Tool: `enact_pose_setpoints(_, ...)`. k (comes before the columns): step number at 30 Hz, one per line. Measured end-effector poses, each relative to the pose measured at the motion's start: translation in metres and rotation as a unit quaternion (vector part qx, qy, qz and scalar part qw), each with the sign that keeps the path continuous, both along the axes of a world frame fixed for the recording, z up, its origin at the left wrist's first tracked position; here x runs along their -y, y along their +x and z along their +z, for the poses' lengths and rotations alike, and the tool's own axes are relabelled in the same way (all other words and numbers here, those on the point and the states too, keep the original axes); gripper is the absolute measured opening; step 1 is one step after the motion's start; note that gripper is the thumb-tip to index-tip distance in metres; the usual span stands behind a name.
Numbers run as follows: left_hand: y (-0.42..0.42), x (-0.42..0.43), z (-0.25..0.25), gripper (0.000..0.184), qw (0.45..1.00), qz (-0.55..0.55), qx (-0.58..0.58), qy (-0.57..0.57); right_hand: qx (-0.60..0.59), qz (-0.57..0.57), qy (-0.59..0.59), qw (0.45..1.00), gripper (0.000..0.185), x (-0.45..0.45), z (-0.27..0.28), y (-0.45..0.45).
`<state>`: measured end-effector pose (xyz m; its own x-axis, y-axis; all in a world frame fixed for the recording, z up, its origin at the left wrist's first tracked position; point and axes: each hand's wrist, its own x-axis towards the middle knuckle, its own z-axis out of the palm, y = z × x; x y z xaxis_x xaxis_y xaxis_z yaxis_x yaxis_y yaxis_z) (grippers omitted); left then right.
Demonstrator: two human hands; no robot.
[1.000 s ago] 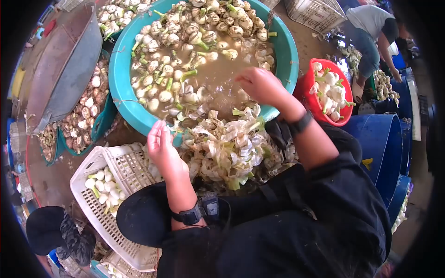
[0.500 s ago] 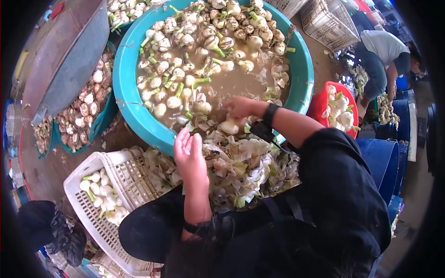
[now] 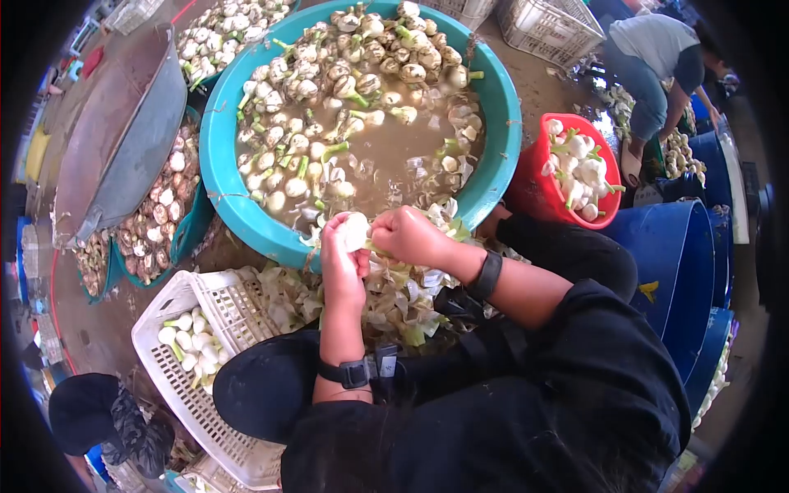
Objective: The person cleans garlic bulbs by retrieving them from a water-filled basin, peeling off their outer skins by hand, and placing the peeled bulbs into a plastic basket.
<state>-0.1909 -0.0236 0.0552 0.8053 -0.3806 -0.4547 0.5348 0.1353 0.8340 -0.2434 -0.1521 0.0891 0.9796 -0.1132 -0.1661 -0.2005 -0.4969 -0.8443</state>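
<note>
A white bulb [image 3: 355, 232] sits in my left hand [image 3: 343, 261], its fingers wrapped round it, over the near rim of a teal tub [image 3: 220, 164]. Right beside it, my right hand [image 3: 407, 237] is closed at the bulb's stem end, pinching what looks like its stem or outer leaf. Muddy water [image 3: 382, 164] fills the tub, with many bulbs with green stems [image 3: 275, 200] floating in it. Below both hands lies a heap of peeled skins [image 3: 403, 304].
A red basket of white bulbs [image 3: 612, 218] stands right of the tub, beside blue barrels [image 3: 666, 255]. A white crate [image 3: 185, 403] holding bulbs is at lower left. Teal containers and a metal trough [image 3: 136, 164] stand left. One person [image 3: 653, 62] bends at upper right; another [image 3: 86, 411] is at lower left.
My right hand has come out of the tub's water towards my left hand. My left hand, open and empty before, now holds a bulb.
</note>
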Motion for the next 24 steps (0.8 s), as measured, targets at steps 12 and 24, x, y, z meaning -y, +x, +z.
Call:
enact_pose_setpoints(12, -0.015, -0.008, 0.025, 0.043, 0.93, -0.219, 0.276, 0.103, -0.183, -0.186, 0.283, 0.923, 0.021, 0.025, -0.028, -0.007)
enact_pose_setpoints(24, 0.017, -0.03, -0.011, 0.029, 0.964, 0.191, -0.098, -0.16, 0.077, -0.093, 0.544, 0.83, 0.016, 0.031, -0.017, -0.048)
